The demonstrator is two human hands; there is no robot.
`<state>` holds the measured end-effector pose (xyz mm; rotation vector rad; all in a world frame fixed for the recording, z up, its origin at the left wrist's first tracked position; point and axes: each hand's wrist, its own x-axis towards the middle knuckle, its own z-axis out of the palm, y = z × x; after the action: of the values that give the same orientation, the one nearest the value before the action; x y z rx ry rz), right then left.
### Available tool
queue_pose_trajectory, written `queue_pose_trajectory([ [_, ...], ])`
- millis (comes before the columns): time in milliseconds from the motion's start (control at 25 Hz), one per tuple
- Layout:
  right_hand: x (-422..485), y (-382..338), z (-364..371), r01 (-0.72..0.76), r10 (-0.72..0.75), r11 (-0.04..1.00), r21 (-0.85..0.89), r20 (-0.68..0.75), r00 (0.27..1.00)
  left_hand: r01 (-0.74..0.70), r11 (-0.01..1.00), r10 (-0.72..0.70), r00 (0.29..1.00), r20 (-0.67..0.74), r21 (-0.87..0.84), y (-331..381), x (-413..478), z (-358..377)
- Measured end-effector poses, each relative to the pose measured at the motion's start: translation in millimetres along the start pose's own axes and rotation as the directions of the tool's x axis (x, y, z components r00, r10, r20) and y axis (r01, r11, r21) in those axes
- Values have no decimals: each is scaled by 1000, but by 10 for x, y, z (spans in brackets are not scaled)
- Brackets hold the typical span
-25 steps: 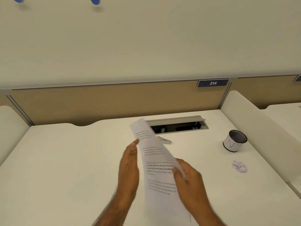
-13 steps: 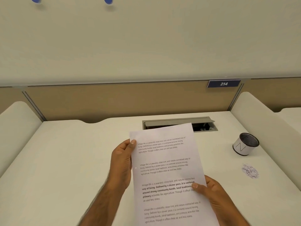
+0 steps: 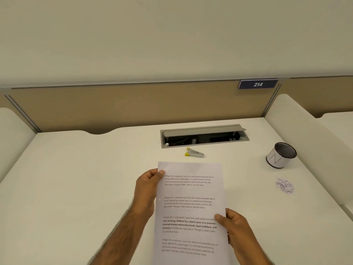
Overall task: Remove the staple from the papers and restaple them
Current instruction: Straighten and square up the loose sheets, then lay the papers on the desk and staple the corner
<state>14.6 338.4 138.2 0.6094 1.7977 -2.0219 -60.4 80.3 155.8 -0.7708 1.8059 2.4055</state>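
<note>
The printed papers (image 3: 191, 209) are held face up over the white desk, in front of me. My left hand (image 3: 148, 186) grips their left edge near the top corner, thumb on the sheet. My right hand (image 3: 236, 229) grips the right edge lower down, thumb on the text. A small silver stapler with yellow ends (image 3: 194, 153) lies on the desk just beyond the papers' top edge, apart from both hands. I cannot make out a staple in the papers.
An open cable hatch (image 3: 204, 135) is set into the white desk (image 3: 86, 178) behind the stapler. A mesh pen cup (image 3: 280, 155) stands at the right, with a small pile of staples or shreds (image 3: 284, 185) in front of it. Dividers rise on both sides.
The papers swung from edge-on to flat and face up, then moved nearer to me. The stapler, hidden behind them before, now shows. My left thumb shifted to the top left corner.
</note>
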Motion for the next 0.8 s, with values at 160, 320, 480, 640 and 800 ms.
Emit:
queue_pose_trajectory([
  [160, 178, 229, -22, -48, 40, 996, -77, -105, 994, 128, 983, -129, 992, -3, 129, -455, 288, 26],
  [320, 481, 384, -81, -94, 67, 984, -154, -171, 983, 108, 947, -108, 994, -18, 301, -714, 544, 98],
  [480, 681, 409, -122, -100, 50, 969, -226, -220, 974, 5, 828, -4, 1000, -4, 561, -845, 746, 208],
  [640, 713, 426, -127, -114, 44, 960, -256, -264, 963, -168, 573, 170, 982, 84, 802, -979, 759, 171],
  [800, 772, 533, -166, -124, 50, 961, -246, -286, 957, -322, 136, 201, 935, 292, 937, -1296, 632, 34],
])
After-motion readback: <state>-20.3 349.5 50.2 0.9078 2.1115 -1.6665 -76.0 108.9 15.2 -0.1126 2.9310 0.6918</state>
